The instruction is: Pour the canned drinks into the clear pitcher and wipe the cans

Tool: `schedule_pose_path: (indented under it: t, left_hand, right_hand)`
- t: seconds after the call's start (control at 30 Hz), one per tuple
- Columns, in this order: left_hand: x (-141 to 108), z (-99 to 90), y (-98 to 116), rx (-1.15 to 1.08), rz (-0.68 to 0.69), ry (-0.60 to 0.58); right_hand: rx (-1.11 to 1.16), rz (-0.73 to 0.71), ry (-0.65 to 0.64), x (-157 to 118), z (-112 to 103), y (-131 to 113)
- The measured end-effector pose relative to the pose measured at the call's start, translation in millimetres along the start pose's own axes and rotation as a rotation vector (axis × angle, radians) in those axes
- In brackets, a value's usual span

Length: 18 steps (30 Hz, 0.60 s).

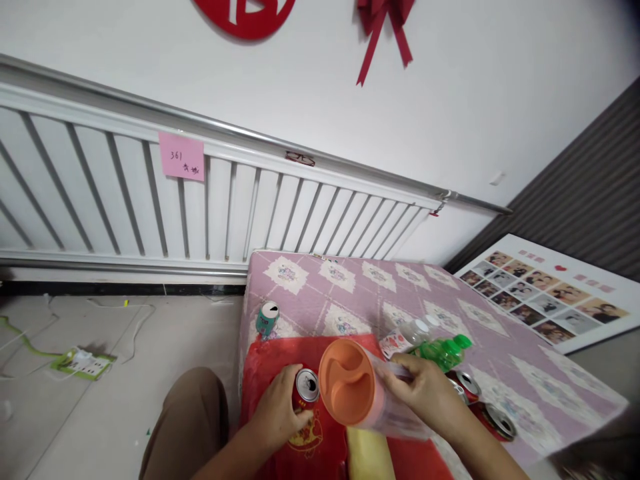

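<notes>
My left hand (277, 412) is wrapped round a red drinks can (306, 387) with an opened silver top. The can stands upright over a red cloth (285, 350). My right hand (424, 388) grips the handle of a clear plastic pitcher (400, 417). The pitcher is tipped onto its side, and its orange lid (347, 383) faces the can, close to the can's rim. I cannot make out any liquid between lid and can. Below the pitcher lies a yellow item (370, 455), partly hidden.
A teal can (268, 319) stands at the far left corner of the flowered tablecloth (345, 300). Green plastic bottles (445, 352), clear bottles (416, 331) and opened cans (495, 421) lie to the right. A photo board (555, 290) leans behind. A power strip (83, 364) is on the floor.
</notes>
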State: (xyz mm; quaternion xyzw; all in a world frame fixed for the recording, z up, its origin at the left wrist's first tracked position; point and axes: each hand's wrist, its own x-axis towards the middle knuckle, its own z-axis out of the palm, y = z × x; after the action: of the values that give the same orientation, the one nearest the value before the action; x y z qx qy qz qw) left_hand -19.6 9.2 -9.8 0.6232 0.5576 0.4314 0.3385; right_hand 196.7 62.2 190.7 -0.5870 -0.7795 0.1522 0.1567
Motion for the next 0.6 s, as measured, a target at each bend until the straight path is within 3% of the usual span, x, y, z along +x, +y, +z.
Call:
schedule_pose_path:
  t: [0.6]
  left_hand:
    - [2.5, -3.8, 4.3, -0.003, -0.022, -0.031]
  right_hand:
    - [-0.213, -0.13, -0.006, 4.6, 6.9, 2.7]
